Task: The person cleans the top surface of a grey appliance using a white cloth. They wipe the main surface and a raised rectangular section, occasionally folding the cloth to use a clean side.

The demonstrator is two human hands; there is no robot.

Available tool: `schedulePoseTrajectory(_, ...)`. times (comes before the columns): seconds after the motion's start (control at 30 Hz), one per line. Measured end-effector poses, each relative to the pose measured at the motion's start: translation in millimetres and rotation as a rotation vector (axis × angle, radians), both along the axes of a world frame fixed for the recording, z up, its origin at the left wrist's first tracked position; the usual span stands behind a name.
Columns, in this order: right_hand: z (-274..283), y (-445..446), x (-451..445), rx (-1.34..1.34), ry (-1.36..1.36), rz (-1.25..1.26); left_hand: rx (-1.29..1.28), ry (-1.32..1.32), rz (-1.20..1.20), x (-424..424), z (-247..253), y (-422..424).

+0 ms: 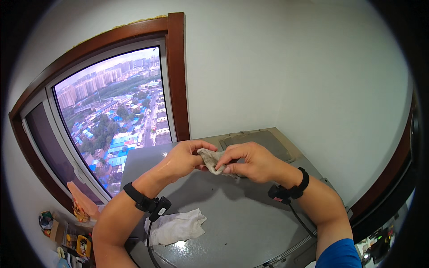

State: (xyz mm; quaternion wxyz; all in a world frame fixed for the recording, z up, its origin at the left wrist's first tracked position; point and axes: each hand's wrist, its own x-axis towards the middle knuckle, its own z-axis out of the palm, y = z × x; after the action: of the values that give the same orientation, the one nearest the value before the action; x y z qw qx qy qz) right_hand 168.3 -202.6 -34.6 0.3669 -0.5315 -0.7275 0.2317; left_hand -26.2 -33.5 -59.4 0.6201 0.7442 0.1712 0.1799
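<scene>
A soiled, greyish-white cloth is held bunched up between both hands above the grey top surface of a large appliance. My left hand grips its left end, with the fingers curled around it. My right hand pinches its right part between thumb and fingers. A second, whiter cloth lies folded on the grey surface near its front left, below my left wrist. Each wrist wears a black strap with a small cabled device.
Dark specks lie on the grey top. A dusty raised panel is at its back, by the white walls. To the left is a brown-framed window. Low at the left stand a cardboard box and a yellow basket.
</scene>
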Motion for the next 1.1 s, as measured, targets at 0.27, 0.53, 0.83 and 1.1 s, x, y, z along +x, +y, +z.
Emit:
schedulePoseTrajectory(0.27, -9.3, 4.9, -2.0, 0.305, -0.263, -0.052, 0.144, -0.023, -0.283, 1.0, -5.9, -2.7)
schedulePoseTrajectory(0.53, -18.4, 11.8, 2.5, 0.240, -0.283, -0.074, 0.092, -0.083, -0.398, 0.7, -6.4, -10.7)
schedulePoseTrajectory(0.83, -7.6, 4.5, 3.1, 0.313, -0.288, -0.067, -0.125, -0.044, -0.048, -1.6, -3.8, -4.6)
schedulePoseTrajectory(1.1, -16.6, 5.3, -13.3, 0.146, -0.206, -0.074, 0.226, 0.033, -0.135, 3.4, -3.6, -12.5)
